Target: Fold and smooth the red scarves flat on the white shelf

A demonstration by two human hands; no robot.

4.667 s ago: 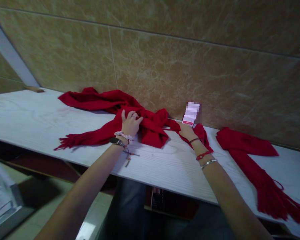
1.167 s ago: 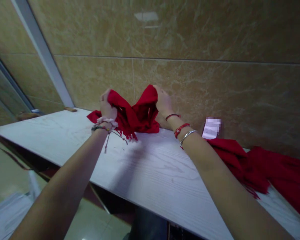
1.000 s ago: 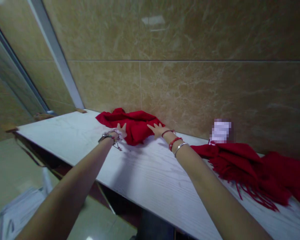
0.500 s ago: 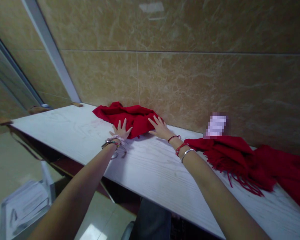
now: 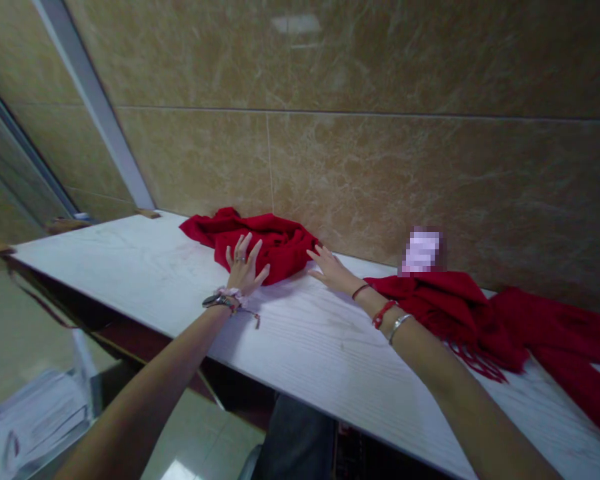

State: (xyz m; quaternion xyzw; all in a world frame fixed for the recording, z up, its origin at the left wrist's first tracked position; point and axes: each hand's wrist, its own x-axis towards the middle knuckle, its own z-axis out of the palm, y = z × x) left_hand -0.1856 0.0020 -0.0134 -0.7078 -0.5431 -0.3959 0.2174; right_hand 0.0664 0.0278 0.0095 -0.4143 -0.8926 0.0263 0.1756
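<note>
A bunched red scarf (image 5: 270, 240) lies on the white table (image 5: 310, 340) against the tiled wall. My left hand (image 5: 242, 267) is open with fingers spread, raised slightly at the scarf's near left edge. My right hand (image 5: 327, 268) is open and flat on the table just right of that scarf. Both wrists wear bracelets. A second red scarf (image 5: 485, 320) with fringe lies spread along the table beside my right forearm.
A small blurred card or package (image 5: 421, 252) leans against the marble-tiled wall (image 5: 380, 167) behind the second scarf. A metal frame post (image 5: 95, 107) runs up at left. A clear plastic container (image 5: 30, 420) sits on the floor at lower left.
I set the bunched scarf down against the wall and let go of it. Both hands have since drawn back a little toward me, fingers spread.
</note>
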